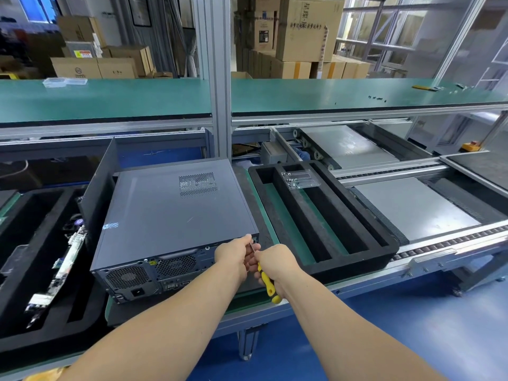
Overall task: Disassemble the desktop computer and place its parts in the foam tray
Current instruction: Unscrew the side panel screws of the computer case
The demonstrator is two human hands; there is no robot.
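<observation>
A dark grey desktop computer lies flat on the green bench, its rear panel with fans and ports facing me. My right hand grips a yellow-handled screwdriver, whose metal shaft points up at the case's rear right corner. My left hand is at that same corner, its fingers pinching the shaft near the tip. To the right lies a black foam tray with long slots; a small clear plastic box sits on its far end.
A second black foam tray at the left holds a circuit board and other parts. A dark side panel stands upright against the computer's left side. Conveyor rollers and metal plates lie to the right; a green shelf runs above.
</observation>
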